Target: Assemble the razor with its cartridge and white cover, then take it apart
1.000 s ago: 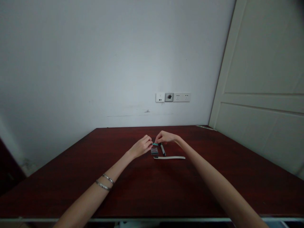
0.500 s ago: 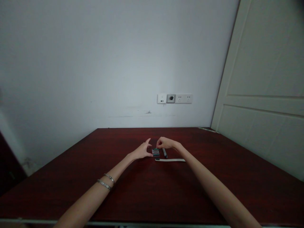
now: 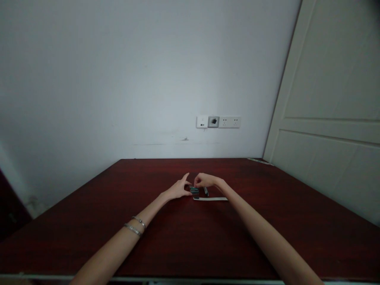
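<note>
A small clear box [image 3: 194, 191] with dark and greenish contents lies on the dark red table. My left hand [image 3: 178, 189] curves around the box's left side, thumb and a finger at its near and far edges, another finger raised. Over the box's far edge, my right hand [image 3: 204, 180] is closed in a pinch; anything between its fingertips is too small to make out. Just right of the box lies a slim dark and light stick-like object [image 3: 206, 191], partly behind the right hand. A pale flat strip [image 3: 210, 199] with a dark end lies nearer me, partly covered by my right forearm.
The dark red table [image 3: 190, 245] reaches back to a white wall with sockets [image 3: 229, 122]. A pale panelled door [image 3: 332, 158] stands along the right side. Another thin strip [image 3: 260, 161] lies at the table's far right corner.
My right hand has moved slightly down and left, closer over the box. The greenish part now shows lower, within the box's outline. My left hand keeps nearly the same pose.
</note>
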Available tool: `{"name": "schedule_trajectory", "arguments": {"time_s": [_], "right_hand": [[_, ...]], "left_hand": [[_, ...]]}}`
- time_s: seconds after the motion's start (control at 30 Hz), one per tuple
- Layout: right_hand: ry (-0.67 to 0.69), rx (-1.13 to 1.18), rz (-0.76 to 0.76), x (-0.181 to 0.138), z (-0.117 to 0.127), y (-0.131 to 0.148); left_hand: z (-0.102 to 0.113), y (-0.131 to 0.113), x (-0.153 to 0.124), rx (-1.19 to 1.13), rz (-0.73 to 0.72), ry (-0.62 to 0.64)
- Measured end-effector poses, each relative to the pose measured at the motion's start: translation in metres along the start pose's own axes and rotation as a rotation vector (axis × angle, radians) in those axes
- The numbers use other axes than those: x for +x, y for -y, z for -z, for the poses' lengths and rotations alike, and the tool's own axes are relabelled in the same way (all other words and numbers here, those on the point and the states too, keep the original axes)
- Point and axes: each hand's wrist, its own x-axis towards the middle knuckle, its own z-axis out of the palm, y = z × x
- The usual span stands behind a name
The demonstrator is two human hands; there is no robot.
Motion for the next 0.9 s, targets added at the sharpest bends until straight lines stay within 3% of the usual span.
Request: {"name": "schedule_trajectory", "arguments": {"time_s": [0.57,0.9], "right_hand": [[0.000,-0.057,-0.061,0.001,-0.002,0.004],[-0.161,-0.150,-0.077,-0.008,-0.013,0.016]], "left_hand": [[-0.002,0.005,0.003,-0.039,-0.022,0.012],[-0.003,0.010,0.003,-0.044,-0.043,0.006]]}}
